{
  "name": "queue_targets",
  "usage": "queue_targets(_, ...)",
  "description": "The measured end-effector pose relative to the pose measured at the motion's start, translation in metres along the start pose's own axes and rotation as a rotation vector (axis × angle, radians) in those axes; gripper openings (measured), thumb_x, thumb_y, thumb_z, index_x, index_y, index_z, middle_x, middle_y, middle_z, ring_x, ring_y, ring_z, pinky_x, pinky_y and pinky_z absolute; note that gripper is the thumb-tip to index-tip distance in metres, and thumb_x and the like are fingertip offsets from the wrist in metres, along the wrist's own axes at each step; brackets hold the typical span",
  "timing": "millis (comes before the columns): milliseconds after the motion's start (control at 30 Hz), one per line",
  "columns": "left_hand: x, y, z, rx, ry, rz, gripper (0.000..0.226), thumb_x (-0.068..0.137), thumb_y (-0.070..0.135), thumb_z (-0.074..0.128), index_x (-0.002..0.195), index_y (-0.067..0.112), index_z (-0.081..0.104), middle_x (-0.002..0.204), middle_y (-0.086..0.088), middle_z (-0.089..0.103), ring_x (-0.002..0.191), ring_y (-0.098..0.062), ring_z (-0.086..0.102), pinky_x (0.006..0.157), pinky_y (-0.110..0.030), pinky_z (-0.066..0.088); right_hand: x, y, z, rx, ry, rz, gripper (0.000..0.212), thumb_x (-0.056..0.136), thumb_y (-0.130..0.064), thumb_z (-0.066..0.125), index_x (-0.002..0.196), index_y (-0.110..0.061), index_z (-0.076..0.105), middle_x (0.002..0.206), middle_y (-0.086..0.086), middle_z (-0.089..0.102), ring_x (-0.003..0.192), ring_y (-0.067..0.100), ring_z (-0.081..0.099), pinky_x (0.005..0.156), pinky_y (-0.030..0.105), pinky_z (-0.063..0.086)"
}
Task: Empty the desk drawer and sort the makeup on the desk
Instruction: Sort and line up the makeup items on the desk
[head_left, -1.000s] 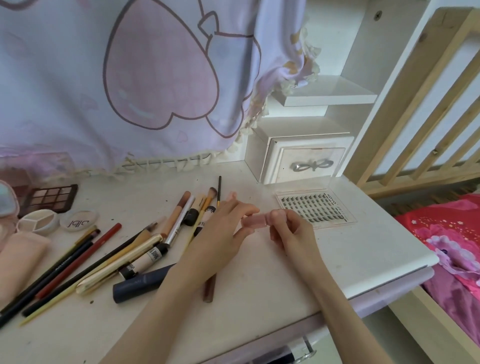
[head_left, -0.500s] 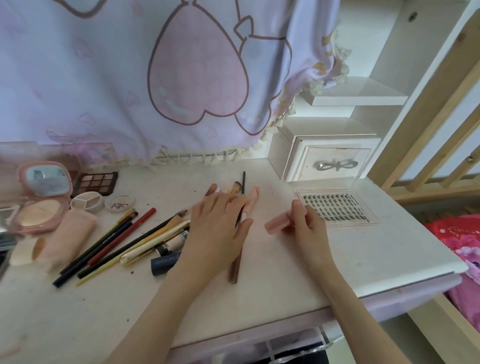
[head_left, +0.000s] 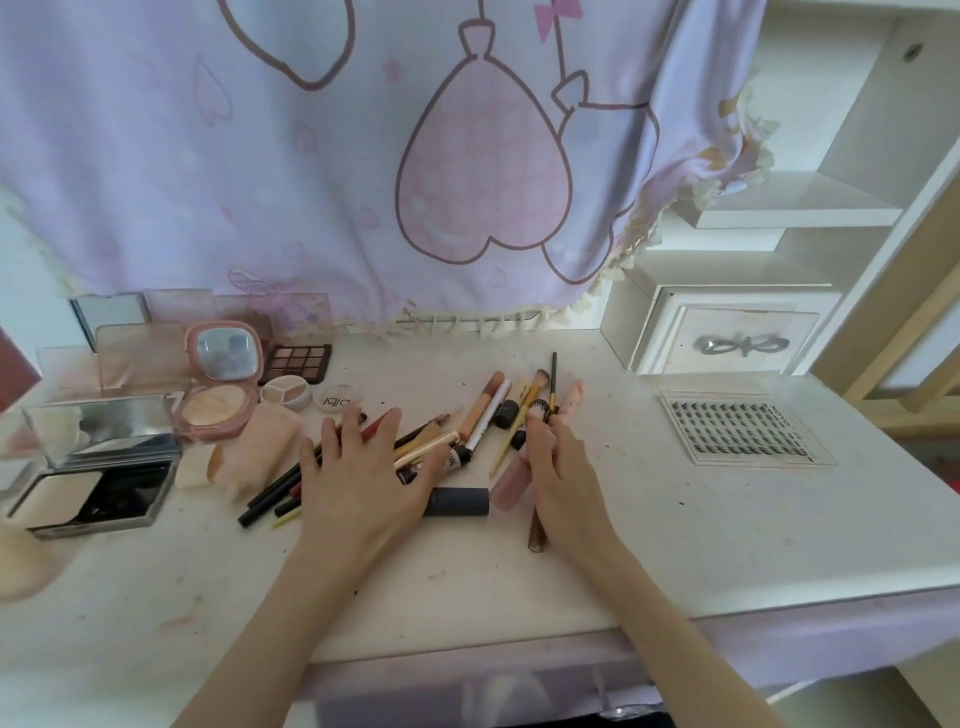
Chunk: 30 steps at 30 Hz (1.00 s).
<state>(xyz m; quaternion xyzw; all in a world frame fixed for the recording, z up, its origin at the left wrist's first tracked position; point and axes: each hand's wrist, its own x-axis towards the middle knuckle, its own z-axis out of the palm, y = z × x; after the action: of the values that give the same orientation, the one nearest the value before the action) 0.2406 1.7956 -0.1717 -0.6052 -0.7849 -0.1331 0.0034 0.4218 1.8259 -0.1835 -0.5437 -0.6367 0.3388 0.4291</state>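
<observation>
While most of the makeup already lies grouped on the surface (head_left: 675, 545), sorting looks unfinished: the left hand (head_left: 358, 478) presses flat on the pencils (head_left: 275, 488) at nine o'clock, the right hand (head_left: 561, 473) holds a pink tube (head_left: 511, 480). The drawer's contents are hidden.

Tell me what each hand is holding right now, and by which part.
The left hand holds nothing; it lies flat, fingers spread, on the pile of pencils. The right hand rests on a pink tube near its upper end; whether it grips it cannot be told.
</observation>
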Motion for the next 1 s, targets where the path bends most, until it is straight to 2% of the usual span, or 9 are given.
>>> queue_targets(100,-0.001,0.005,0.003,0.006,0.034,0.017,0.087,0.067,0.071,-0.005,0.138,0.035,0.032,0.146,-0.005,0.032,0.133,-0.026,0.026,0.109,-0.044,0.019,-0.002,-0.005,0.006,-0.031,0.027,-0.012,0.035,0.094,-0.050,0.028,0.099,-0.024,0.050,0.091,-0.009,0.048,0.090,0.013,0.046,0.082,0.029,0.036)
queue_targets(233,-0.002,0.025,0.010,-0.014,0.018,0.075,0.080,0.073,0.055,-0.005,0.140,0.029,0.032,0.147,-0.006,0.030,0.132,-0.026,0.028,0.108,-0.041,0.019,0.003,-0.009,0.007,-0.096,0.056,-0.074,0.027,0.097,-0.034,0.034,0.074,-0.020,0.039,0.083,-0.005,0.047,0.083,0.010,0.046,0.069,0.021,0.033)
queue_targets(300,0.003,0.035,0.014,-0.007,0.023,0.095,0.080,0.074,0.048,-0.006,0.140,0.025,0.033,0.149,-0.008,0.029,0.133,-0.029,0.027,0.108,-0.042,0.019,0.012,-0.008,0.004,-0.082,0.087,-0.084,0.031,0.098,-0.029,0.037,0.069,-0.016,0.039,0.082,-0.005,0.049,0.108,0.006,0.047,0.077,0.021,0.036)
queue_targets(367,0.014,0.045,0.021,-0.007,0.001,0.096,0.069,0.081,0.041,0.002,0.142,0.022,0.030,0.150,-0.010,0.025,0.135,-0.030,0.024,0.110,-0.042,0.016,0.026,-0.008,-0.001,-0.062,0.114,-0.078,0.033,0.098,-0.027,0.038,0.068,-0.013,0.041,0.081,-0.012,0.049,0.135,-0.004,0.023,0.087,0.021,0.036)
queue_targets(467,0.035,0.063,0.031,-0.033,0.011,0.100,0.057,0.089,0.035,0.011,0.140,0.019,0.033,0.150,-0.012,0.026,0.135,-0.032,0.024,0.111,-0.044,0.016,0.056,-0.002,-0.006,-0.103,0.108,-0.002,0.028,0.098,-0.029,0.038,0.074,-0.017,0.041,0.079,-0.006,0.049,0.114,0.007,0.042,0.077,0.030,0.040)
queue_targets(567,0.060,0.076,0.041,-0.047,0.053,0.082,0.069,0.082,0.036,0.001,0.133,0.016,0.043,0.145,-0.015,0.034,0.131,-0.034,0.031,0.109,-0.045,0.020,0.086,0.007,-0.009,-0.111,0.102,0.048,0.024,0.097,-0.033,0.038,0.087,-0.013,0.045,0.084,0.000,0.049,0.095,0.020,0.049,0.075,0.033,0.038)
queue_targets(733,0.100,0.087,0.050,-0.100,0.081,0.138,0.057,0.089,0.034,0.011,0.129,0.015,0.048,0.139,-0.012,0.043,0.126,-0.031,0.037,0.107,-0.045,0.024,0.114,0.011,-0.014,-0.124,0.139,0.082,0.037,0.099,-0.037,0.034,0.107,-0.004,0.049,0.101,0.009,0.057,0.095,0.029,0.053,0.079,0.037,0.040)
queue_targets(900,0.115,0.089,0.047,-0.185,0.180,0.237,0.055,0.090,0.032,0.009,0.119,0.017,0.053,0.129,-0.005,0.053,0.129,-0.023,0.040,0.108,-0.054,0.018,0.111,0.005,-0.018,0.164,0.298,0.017,0.028,0.099,-0.033,0.037,0.080,-0.013,0.045,0.069,0.002,0.049,0.068,0.016,0.049,0.068,0.031,0.036)
queue_targets(1000,0.106,0.085,0.045,-0.266,0.286,0.313,0.045,0.091,0.024,0.020,0.112,0.017,0.059,0.122,-0.002,0.058,0.128,-0.023,0.043,0.105,-0.050,0.025,0.099,0.008,-0.024,0.217,0.333,-0.082,0.048,0.092,-0.056,0.040,0.069,-0.014,0.042,0.062,0.017,0.046,0.065,0.029,0.048,0.072,0.044,0.044)
